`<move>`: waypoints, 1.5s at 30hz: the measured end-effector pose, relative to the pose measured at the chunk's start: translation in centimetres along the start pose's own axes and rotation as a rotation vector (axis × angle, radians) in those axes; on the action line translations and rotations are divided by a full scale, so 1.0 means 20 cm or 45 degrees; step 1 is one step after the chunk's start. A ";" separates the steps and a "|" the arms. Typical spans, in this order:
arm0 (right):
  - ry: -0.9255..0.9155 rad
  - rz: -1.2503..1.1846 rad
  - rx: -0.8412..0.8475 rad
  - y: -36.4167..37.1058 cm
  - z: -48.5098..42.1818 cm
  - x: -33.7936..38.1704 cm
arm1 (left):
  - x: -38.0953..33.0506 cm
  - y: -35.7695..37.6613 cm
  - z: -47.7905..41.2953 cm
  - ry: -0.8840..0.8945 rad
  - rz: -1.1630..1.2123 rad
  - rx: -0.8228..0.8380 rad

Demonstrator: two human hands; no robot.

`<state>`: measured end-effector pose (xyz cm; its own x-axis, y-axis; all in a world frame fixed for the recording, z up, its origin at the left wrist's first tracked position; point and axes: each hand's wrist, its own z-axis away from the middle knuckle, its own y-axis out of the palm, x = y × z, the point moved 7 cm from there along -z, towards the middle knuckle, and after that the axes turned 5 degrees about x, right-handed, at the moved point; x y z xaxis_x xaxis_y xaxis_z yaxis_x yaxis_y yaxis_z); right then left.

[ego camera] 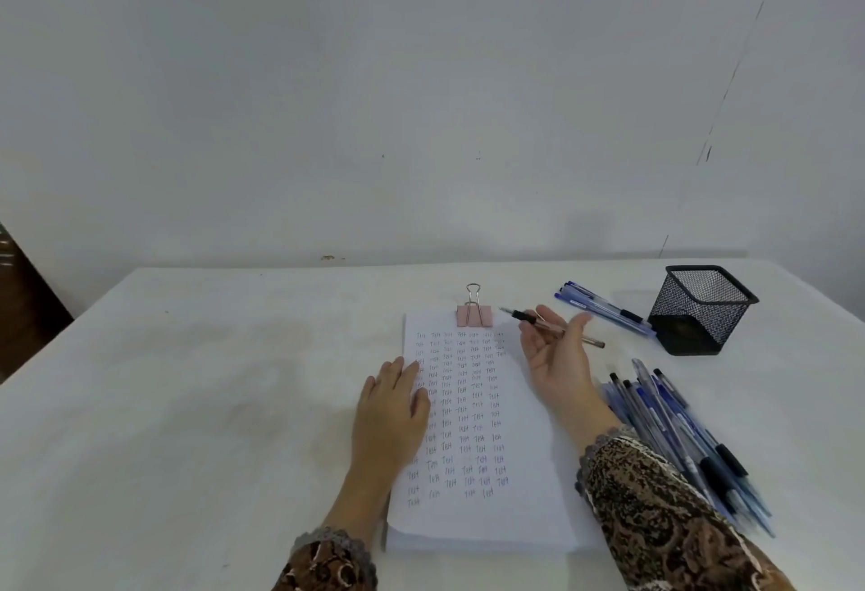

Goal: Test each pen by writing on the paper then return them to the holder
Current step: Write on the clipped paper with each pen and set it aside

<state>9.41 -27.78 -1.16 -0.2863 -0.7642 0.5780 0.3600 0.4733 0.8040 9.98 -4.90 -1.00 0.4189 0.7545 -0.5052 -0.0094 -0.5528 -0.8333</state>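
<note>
Paper (487,515), near edge of desk (187,403): being pressed flat by left hand (391,408), fingers straight, together.
Pen pile (688,440), right edge: being kept for testing.
Pen (524,316), above paper's far right corner: being pinched loosely by right hand (557,356), palm up. Step judged: testing; tip needs lowering onto blank paper.
Holder (702,309), far right corner: no pens being shown inside.

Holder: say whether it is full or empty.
Empty, as far as shown: nothing rises above the rim of the holder or shows through its mesh; pens lie on the table.
</note>
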 end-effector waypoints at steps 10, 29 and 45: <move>-0.233 1.058 0.074 0.05 -0.04 0.03 | 0.02 0.01 0.00 0.001 -0.001 -0.017; -0.311 1.306 0.157 0.13 0.04 0.03 | 0.02 0.01 0.00 -0.018 0.020 0.008; -0.360 1.317 0.047 0.09 0.02 0.05 | 0.01 0.01 0.00 -0.020 0.031 -0.012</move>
<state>9.33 -27.53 0.91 -0.0549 0.1421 0.9883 0.5199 0.8492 -0.0932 10.02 -4.75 -1.23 0.4042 0.7465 -0.5286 -0.0109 -0.5740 -0.8188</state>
